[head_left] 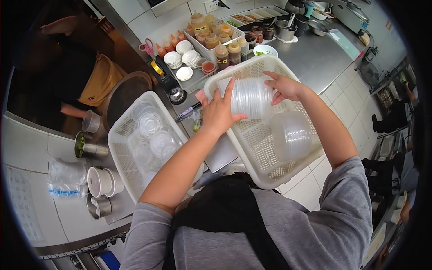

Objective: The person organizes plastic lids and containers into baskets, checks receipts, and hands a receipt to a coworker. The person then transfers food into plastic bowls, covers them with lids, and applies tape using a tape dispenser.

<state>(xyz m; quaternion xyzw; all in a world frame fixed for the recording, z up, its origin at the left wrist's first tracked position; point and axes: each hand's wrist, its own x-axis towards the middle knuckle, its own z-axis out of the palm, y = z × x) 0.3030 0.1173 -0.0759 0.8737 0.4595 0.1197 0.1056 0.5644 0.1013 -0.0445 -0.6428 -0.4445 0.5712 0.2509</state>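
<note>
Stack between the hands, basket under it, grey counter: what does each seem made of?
Stack: likely thin, clear plastic, glossy; it is see-through with bright highlights along its ridges.
Basket: probably moulded off-white plastic, fairly smooth; perforated, with a thick rounded rim.
Counter: perhaps stainless steel, satin; grey with soft reflections.

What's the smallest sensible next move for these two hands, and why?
I'd probably press the ends of the clear container stack gently together before shifting it. The left hand is at one end and the right hand at the other, with many loose-looking rims between, so it might fan out over the white basket, where a second stack sits close by.
</note>
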